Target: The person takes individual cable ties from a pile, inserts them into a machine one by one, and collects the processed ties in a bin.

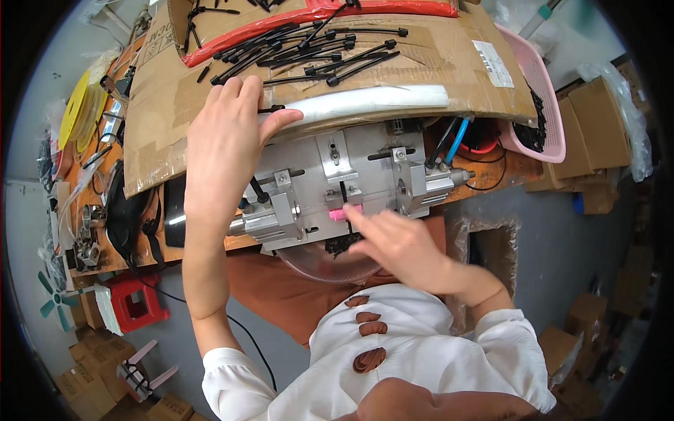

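Observation:
My left hand [232,123] is over the front left of the cardboard sheet [449,52]. Its fingers are curled around a thin black rod with a knobbed end [272,109], which pokes out beside the thumb. Lower down, the index finger of my right hand [404,245] touches a small pink piece [344,212] at the middle of a metal fixture [316,182]; the thumb stands apart from it. A slim black part [343,189] lines up with the pink piece. Silver clamp blocks [419,184] flank it on both sides.
Several black rods [309,52] lie loose on the cardboard, between a red wrapped strip [239,35] and a white padded strip [372,102]. A clear bowl [298,263] sits under the fixture. To the right is a pink basket [557,133] holding black parts; a red stool [133,302] stands lower left.

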Demonstrator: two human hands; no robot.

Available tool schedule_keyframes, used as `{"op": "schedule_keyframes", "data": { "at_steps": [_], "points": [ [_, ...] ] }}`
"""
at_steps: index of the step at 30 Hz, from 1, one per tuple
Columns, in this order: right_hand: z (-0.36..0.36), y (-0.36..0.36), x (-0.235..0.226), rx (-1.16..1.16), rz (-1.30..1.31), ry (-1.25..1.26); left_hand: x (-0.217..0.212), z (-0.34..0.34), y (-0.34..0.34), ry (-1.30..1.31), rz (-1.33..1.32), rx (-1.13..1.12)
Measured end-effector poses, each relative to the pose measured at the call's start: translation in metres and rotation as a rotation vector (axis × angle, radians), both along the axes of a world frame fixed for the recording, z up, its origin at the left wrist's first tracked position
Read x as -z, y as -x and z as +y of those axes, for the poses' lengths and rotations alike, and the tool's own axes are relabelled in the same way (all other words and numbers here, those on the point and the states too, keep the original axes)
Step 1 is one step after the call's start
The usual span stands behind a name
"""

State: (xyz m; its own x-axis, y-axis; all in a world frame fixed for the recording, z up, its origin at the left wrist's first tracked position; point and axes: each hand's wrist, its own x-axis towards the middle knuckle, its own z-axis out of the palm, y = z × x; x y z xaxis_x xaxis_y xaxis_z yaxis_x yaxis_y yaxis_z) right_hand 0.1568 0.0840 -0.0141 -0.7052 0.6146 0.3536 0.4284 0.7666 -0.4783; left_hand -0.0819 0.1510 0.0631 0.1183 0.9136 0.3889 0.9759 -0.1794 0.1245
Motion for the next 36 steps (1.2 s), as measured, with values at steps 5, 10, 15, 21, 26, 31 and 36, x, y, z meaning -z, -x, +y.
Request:
{"op": "schedule_keyframes", "data": {
  "at_steps": [5, 10, 15, 21, 26, 31, 36],
  "points": [
    [0.107, 0.038, -0.062, 0.312, 0.160, -0.526, 0.003, -0.015, -0.003, -0.134, -0.174, 0.049],
    [0.167, 0.056, -0.073, 0.253, -0.248, -0.311, 0.046, -0.078, -0.031, -0.322, -0.372, -0.060],
    [0.161, 0.022, -0.088, 0.378, -0.035, -0.151, 0.098, -0.147, -0.080, -0.167, -0.419, 0.030],
    [0.151, -0.030, -0.105, 0.294, 0.653, 0.418, 0.116, -0.136, -0.109, 0.049, -0.249, -0.001],
    [0.154, -0.048, -0.086, 0.178, 1.028, 0.617, 0.120, -0.133, -0.110, 0.041, -0.175, -0.003],
    [0.123, -0.069, -0.073, 0.127, 1.048, 0.583, 0.117, -0.131, -0.109, 0.064, -0.185, 0.022],
    [0.043, -0.032, -0.037, 0.102, 0.950, 0.491, 0.112, -0.135, -0.107, 0.137, -0.238, -0.019]
  ]
}}
